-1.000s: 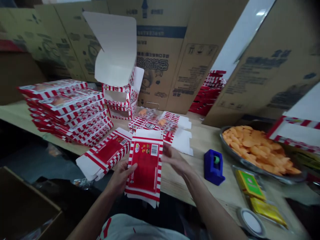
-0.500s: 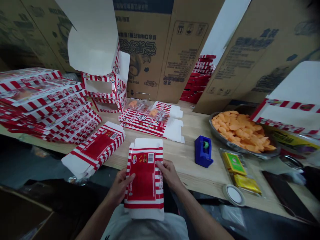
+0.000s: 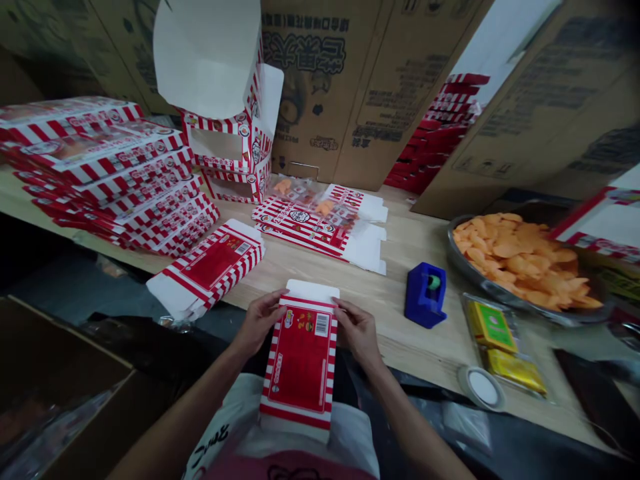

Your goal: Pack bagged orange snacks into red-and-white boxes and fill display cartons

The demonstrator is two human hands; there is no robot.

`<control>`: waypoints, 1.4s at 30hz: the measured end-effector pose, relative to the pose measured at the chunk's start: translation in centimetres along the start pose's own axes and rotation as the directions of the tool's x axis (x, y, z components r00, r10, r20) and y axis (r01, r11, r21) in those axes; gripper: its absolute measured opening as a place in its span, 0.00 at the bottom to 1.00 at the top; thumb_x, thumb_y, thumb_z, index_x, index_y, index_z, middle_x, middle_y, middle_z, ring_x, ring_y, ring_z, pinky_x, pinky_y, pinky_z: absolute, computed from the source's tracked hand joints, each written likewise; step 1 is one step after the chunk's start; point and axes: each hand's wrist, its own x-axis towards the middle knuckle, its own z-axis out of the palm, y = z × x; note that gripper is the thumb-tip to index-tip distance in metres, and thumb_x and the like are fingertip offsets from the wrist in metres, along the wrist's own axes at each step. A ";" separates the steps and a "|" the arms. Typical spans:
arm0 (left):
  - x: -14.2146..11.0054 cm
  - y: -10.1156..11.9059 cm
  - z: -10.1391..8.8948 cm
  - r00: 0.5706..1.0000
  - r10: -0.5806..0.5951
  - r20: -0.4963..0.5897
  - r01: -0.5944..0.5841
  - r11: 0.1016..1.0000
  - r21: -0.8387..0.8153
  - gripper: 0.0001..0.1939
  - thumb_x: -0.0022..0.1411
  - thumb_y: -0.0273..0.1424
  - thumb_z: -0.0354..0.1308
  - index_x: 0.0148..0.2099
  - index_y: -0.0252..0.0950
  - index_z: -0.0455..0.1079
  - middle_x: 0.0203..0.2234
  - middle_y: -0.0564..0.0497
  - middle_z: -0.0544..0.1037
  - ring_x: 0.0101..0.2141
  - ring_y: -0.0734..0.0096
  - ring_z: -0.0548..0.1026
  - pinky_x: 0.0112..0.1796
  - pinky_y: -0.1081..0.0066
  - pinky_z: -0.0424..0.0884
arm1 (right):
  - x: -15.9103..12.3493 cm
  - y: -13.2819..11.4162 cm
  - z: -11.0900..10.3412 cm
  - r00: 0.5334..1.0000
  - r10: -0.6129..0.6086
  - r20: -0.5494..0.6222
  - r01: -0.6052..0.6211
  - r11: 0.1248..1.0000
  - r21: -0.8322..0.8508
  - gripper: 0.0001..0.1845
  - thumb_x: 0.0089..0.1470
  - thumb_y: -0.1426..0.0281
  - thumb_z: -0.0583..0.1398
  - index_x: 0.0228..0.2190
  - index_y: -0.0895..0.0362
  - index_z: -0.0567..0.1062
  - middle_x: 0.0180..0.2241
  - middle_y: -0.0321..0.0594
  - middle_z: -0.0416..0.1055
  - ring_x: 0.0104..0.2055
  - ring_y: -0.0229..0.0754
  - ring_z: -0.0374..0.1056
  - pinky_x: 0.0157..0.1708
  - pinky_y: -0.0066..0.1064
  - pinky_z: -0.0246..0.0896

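A red and white striped carton (image 3: 303, 360) rests against my body at the table's front edge, its white end flap pointing away from me. My left hand (image 3: 259, 321) grips its far left corner, fingers closed at the base of the flap. On the opposite corner, my right hand (image 3: 359, 328) pinches the edge between thumb and fingers. Another striped carton (image 3: 215, 263) lies on the table to the left with its white flap out. Beyond it are flattened cartons (image 3: 300, 230) with clear packets of orange pieces (image 3: 325, 208) on top.
Stacked filled cartons (image 3: 115, 173) stand at the left, beside upright open cartons (image 3: 225, 143). To the right are a blue tape dispenser (image 3: 425, 297), a metal bowl (image 3: 463, 263) of orange chips (image 3: 520, 257), yellow packs (image 3: 493, 327) and a tape roll (image 3: 483, 388). Large cardboard boxes (image 3: 320, 87) line the back.
Both hands have slid up the carton from its sides to its far corners beside the flap. The camera view has shifted, so the table things sit further right.
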 end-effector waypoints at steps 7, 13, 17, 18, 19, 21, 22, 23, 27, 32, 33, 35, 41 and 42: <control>0.9 -0.3 -0.3 0.997 0.004 -0.076 0.009 0.985 0.173 0.13 0.45 0.36 0.67 0.27 0.30 0.75 0.25 0.50 0.78 0.28 0.71 0.74 0.32 0.71 0.70 | 0.4 0.4 -0.4 0.995 -0.055 0.082 0.059 0.997 -0.056 0.10 0.43 0.61 0.67 0.27 0.54 0.78 0.31 0.39 0.74 0.33 0.41 0.69 0.32 0.31 0.65; 2.2 0.2 -1.0 0.999 0.031 -0.033 -0.022 0.971 0.237 0.15 0.41 0.28 0.66 0.35 0.35 0.72 0.20 0.59 0.71 0.22 0.80 0.68 0.24 0.79 0.63 | 1.3 -0.6 -0.6 0.971 0.032 0.237 -0.027 0.999 -0.025 0.23 0.38 0.61 0.69 0.38 0.54 0.76 0.26 0.34 0.70 0.28 0.38 0.66 0.29 0.29 0.63; 3.0 0.7 -1.4 0.991 0.013 0.129 -0.068 0.900 0.431 0.14 0.46 0.30 0.62 0.38 0.34 0.74 0.21 0.56 0.71 0.23 0.78 0.68 0.26 0.77 0.65 | 1.4 -1.0 -0.8 0.959 -0.052 0.278 0.105 0.979 -0.177 0.13 0.44 0.57 0.66 0.28 0.55 0.79 0.29 0.39 0.72 0.31 0.41 0.68 0.32 0.31 0.63; 3.1 0.8 -1.5 0.990 0.014 0.143 -0.078 0.886 0.457 0.11 0.46 0.30 0.62 0.34 0.33 0.75 0.22 0.54 0.73 0.25 0.76 0.70 0.27 0.76 0.66 | 1.2 -1.0 -0.9 0.958 -0.086 0.273 0.146 0.967 -0.209 0.13 0.45 0.57 0.65 0.27 0.54 0.79 0.29 0.40 0.72 0.32 0.41 0.68 0.33 0.32 0.64; 3.0 0.9 -1.7 0.989 0.020 0.148 -0.088 0.879 0.469 0.08 0.46 0.31 0.63 0.31 0.33 0.75 0.23 0.52 0.74 0.27 0.74 0.71 0.29 0.75 0.67 | 0.9 -1.2 -0.9 0.955 -0.113 0.275 0.181 0.955 -0.236 0.13 0.47 0.57 0.64 0.26 0.54 0.79 0.30 0.41 0.73 0.34 0.42 0.69 0.35 0.33 0.64; 2.6 1.1 -1.9 0.984 0.040 0.171 -0.119 0.867 0.483 0.07 0.45 0.31 0.64 0.29 0.33 0.76 0.28 0.49 0.76 0.32 0.70 0.73 0.34 0.73 0.68 | 0.2 -1.4 -1.0 0.944 -0.126 0.304 0.211 0.941 -0.265 0.13 0.50 0.57 0.63 0.27 0.54 0.79 0.35 0.44 0.74 0.38 0.44 0.70 0.38 0.34 0.64; 2.3 1.1 -2.1 0.980 0.040 0.197 -0.133 0.861 0.490 0.08 0.45 0.31 0.64 0.30 0.33 0.77 0.32 0.47 0.77 0.35 0.68 0.74 0.36 0.72 0.69 | -0.1 -1.6 -1.0 0.938 -0.111 0.330 0.204 0.942 -0.266 0.13 0.51 0.58 0.62 0.29 0.55 0.79 0.39 0.45 0.74 0.40 0.45 0.70 0.40 0.34 0.64; 2.0 1.1 -2.1 0.973 0.031 0.229 -0.145 0.855 0.498 0.09 0.46 0.32 0.64 0.32 0.34 0.77 0.36 0.45 0.78 0.37 0.66 0.74 0.37 0.71 0.69 | -0.4 -1.7 -0.9 0.933 -0.083 0.351 0.183 0.948 -0.262 0.14 0.52 0.58 0.62 0.31 0.55 0.79 0.41 0.46 0.74 0.42 0.46 0.70 0.41 0.35 0.64; 0.9 1.0 -2.0 0.963 0.015 0.268 -0.171 0.804 0.569 0.10 0.53 0.35 0.60 0.33 0.33 0.77 0.30 0.47 0.79 0.31 0.69 0.74 0.33 0.72 0.69 | -0.9 -1.5 -0.4 0.956 0.021 0.292 0.048 0.972 -0.229 0.15 0.51 0.57 0.62 0.28 0.56 0.77 0.37 0.44 0.77 0.37 0.45 0.71 0.36 0.34 0.65; 0.9 1.3 -1.4 0.969 0.111 0.223 -0.225 0.771 0.596 0.10 0.51 0.34 0.62 0.34 0.34 0.77 0.28 0.49 0.79 0.30 0.69 0.74 0.31 0.73 0.69 | -0.4 -1.7 0.7 0.972 0.007 0.236 0.062 0.957 -0.284 0.11 0.43 0.61 0.67 0.26 0.56 0.76 0.26 0.38 0.75 0.28 0.41 0.69 0.27 0.30 0.63; 1.0 1.4 -1.3 0.968 0.098 0.229 -0.216 0.788 0.576 0.10 0.52 0.34 0.61 0.34 0.34 0.77 0.28 0.48 0.79 0.30 0.69 0.74 0.31 0.73 0.69 | -0.2 -2.0 0.8 0.972 0.004 0.233 0.064 0.956 -0.286 0.10 0.44 0.62 0.66 0.26 0.55 0.76 0.25 0.37 0.74 0.27 0.41 0.68 0.26 0.29 0.61; 1.2 1.8 -1.1 0.972 0.046 0.230 -0.165 0.831 0.531 0.11 0.52 0.36 0.61 0.32 0.33 0.77 0.26 0.49 0.79 0.28 0.69 0.74 0.30 0.73 0.68 | 0.1 -2.6 1.0 0.973 0.006 0.229 0.059 0.959 -0.276 0.09 0.44 0.63 0.65 0.23 0.55 0.76 0.23 0.37 0.73 0.25 0.40 0.67 0.24 0.29 0.60; 1.9 2.0 -1.2 0.965 0.033 0.261 -0.174 0.823 0.541 0.11 0.51 0.36 0.61 0.28 0.32 0.75 0.21 0.51 0.76 0.23 0.73 0.70 0.26 0.75 0.65 | 0.3 -2.9 1.5 0.977 -0.036 0.210 0.099 0.951 -0.294 0.10 0.45 0.65 0.64 0.19 0.56 0.72 0.20 0.35 0.70 0.23 0.38 0.63 0.23 0.28 0.57; 2.0 2.1 -1.2 0.957 0.042 0.286 -0.205 0.796 0.569 0.11 0.52 0.35 0.60 0.27 0.31 0.74 0.20 0.52 0.75 0.23 0.73 0.70 0.26 0.76 0.64 | 0.2 -2.8 1.5 0.976 -0.049 0.214 0.111 0.951 -0.288 0.11 0.45 0.65 0.64 0.18 0.56 0.72 0.20 0.35 0.70 0.24 0.38 0.63 0.24 0.28 0.57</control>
